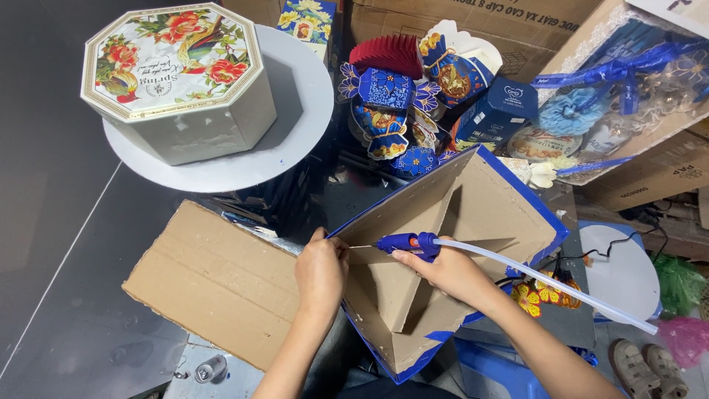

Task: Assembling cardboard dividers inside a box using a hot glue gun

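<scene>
The person's left hand (321,270) was pinching the near edge of the blue-trimmed brown cardboard box shell (473,214), fingers pressed together on it, apparently to keep the tilted piece steady over the lap while the right hand (443,270) had its fingers wrapped round a blue hot glue gun (402,242), nozzle aimed right at that inner seam. Count-wise there was one glue gun with one long clear glue stick (546,281) trailing out the back, one flat brown cardboard sheet (221,281) lying under the left wrist, and one floral octagonal gift box (177,74) parked on a single round white board (295,111), well apart from the hands.
</scene>
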